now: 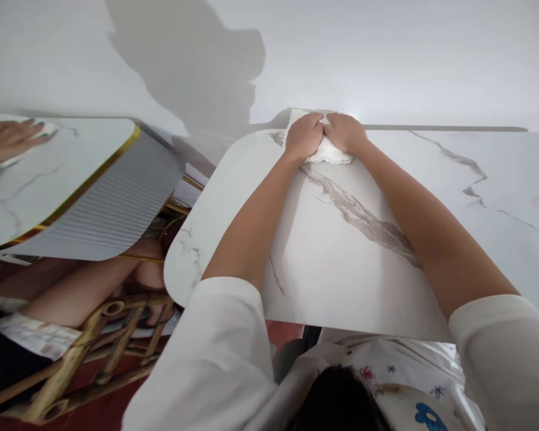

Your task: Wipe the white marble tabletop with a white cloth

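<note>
Both arms stretch away from me to the far side of a white marbled table (305, 257). A crumpled white cloth (330, 154) lies there against the back edge, close to the wall. My left hand (304, 136) is closed on its left part, pressing it to the tabletop. Beside it, almost touching, my right hand (347, 133) is closed on the right part. The fingertips point inward and partly sink into the cloth's folds. Grey-brown veins run across the surface between my forearms.
At left stands a second marbled table (31, 191) with gold trim and a ribbed grey side. Another person's hand (9, 140) rests on a white cloth there. Below are that person's legs (85, 287) and a bamboo chair (112, 341). A white wall (408, 60) rises behind.
</note>
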{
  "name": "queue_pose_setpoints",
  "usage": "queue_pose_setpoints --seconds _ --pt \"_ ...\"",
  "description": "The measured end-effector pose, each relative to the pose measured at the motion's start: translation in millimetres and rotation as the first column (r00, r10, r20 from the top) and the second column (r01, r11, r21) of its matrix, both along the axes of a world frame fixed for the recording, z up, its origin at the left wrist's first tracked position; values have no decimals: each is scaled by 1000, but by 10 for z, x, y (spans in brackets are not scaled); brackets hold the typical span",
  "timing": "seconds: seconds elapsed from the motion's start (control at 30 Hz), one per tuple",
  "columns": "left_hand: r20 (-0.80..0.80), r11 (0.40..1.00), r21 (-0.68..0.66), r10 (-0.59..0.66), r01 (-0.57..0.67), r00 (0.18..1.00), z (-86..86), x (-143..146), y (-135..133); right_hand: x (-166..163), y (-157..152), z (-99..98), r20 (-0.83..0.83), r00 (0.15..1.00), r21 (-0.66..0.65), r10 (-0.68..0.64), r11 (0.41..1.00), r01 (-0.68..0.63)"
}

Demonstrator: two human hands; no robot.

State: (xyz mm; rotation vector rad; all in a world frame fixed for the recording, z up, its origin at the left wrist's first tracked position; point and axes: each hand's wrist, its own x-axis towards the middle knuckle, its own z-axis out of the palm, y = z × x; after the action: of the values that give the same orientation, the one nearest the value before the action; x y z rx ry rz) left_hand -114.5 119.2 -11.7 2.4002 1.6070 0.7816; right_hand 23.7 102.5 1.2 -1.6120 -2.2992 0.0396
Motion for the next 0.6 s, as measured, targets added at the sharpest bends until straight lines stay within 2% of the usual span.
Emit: queue_pose_setpoints --seconds 0.17,0.3,0.43,0.6 --pt "-39 999 22 -48 49 998 39 35 -124 -2 -107 -16 51 999 72 15 997 -18" --pt "-25 997 7 -75 76 997 -2 -2 -331 -21 -403 -22 59 998 58 15 998 -19" --pt "-40 993 18 -114 115 993 -45 -115 -738 -84 -851 -25 53 998 23 41 999 -43" --pt "-59 987 38 -152 154 987 -41 -259 -1442 -160 -1486 -73 26 997 -1 69 998 -69"
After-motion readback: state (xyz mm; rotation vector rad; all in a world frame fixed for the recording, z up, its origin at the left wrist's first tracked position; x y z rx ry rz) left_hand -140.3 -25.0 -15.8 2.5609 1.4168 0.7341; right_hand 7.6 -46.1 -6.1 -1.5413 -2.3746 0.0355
